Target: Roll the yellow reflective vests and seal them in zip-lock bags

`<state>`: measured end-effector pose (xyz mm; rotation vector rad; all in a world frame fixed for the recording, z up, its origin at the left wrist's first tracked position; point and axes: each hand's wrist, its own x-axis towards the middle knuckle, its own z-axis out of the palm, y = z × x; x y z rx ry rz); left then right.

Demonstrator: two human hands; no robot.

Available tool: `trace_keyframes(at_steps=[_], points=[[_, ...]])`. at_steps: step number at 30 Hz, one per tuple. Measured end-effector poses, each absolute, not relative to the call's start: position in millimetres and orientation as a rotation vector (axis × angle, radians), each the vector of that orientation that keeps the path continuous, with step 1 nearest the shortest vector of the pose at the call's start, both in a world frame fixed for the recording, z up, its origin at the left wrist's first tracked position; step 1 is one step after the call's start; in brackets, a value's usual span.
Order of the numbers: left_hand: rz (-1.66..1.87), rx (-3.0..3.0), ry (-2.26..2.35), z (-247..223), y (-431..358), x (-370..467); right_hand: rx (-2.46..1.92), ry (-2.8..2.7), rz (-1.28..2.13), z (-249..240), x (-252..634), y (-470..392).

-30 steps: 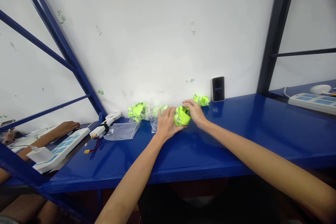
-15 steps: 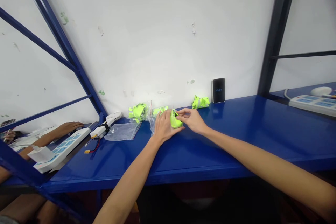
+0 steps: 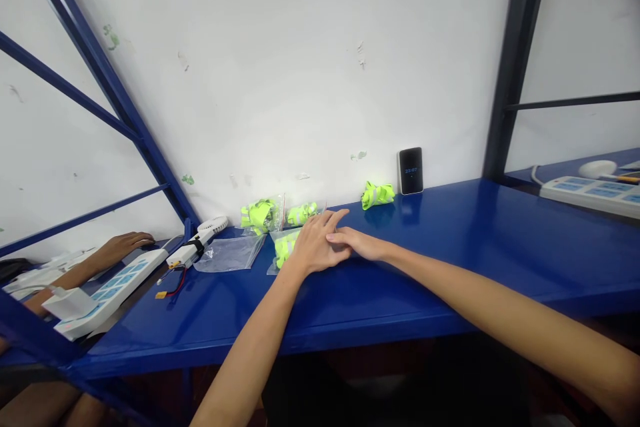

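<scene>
My left hand (image 3: 319,240) lies palm down over the right part of a clear plastic bag. Its fingers are stretched out. Inside this bag is a folded neon-yellow cloth with a pale reflective stripe (image 3: 284,249), partly covered by the hand. Against the left hand's fingers rests my right hand (image 3: 361,243), thumb pointing left; its other fingers are mostly hidden. Behind them stand two more bagged neon-yellow bundles, one at the left (image 3: 260,215) and a smaller one (image 3: 303,213). A loose neon-yellow bundle (image 3: 377,195) sits farther right by the wall.
On the blue table (image 3: 425,260) lie a flat clear zip bag (image 3: 230,255), a white handheld fan (image 3: 203,240) and a wired yellow connector (image 3: 161,295). A black-screened device (image 3: 411,171) leans on the wall. Power strips (image 3: 113,293) flank both sides. Another person's hand (image 3: 131,241) is at left.
The neon-yellow cloth at my fingers has gone from between the hands and now shows inside the bag left of my left hand. My right hand has moved in against the left.
</scene>
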<state>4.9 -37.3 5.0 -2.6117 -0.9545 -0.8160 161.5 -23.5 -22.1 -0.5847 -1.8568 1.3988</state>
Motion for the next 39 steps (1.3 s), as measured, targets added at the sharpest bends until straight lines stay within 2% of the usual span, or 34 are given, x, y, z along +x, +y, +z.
trace_keyframes(at_steps=[4, 7, 13, 16, 25, 29, 32, 39], points=[[-1.016, -2.772, -0.961, 25, -32, -6, -0.761, -1.605, 1.617, -22, 163, -21], [-1.105, -2.737, -1.163, 34, -9, -10, -0.891, -1.513, 1.628, -23, 163, -19], [-0.47, -2.845, -1.55, 11, 34, 2, -1.106, -1.525, 1.441, -26, 164, -14], [-0.411, -2.874, -1.523, -4, 39, 2, -1.204, -1.505, 1.375, -27, 163, -11], [-0.665, -2.887, -1.504, -7, 41, -8, -1.016, -1.491, 1.218, -32, 164, -4], [-0.854, -2.735, -1.486, -6, 32, -7, -1.066, -1.5, 1.078, -38, 166, 0], [-0.965, -2.564, -1.506, -4, 25, -5, -1.065, -1.589, 1.102, -40, 170, 1], [-1.008, -2.448, -1.516, -2, 14, 0, -0.991, -1.66, 1.078, -39, 169, -2]])
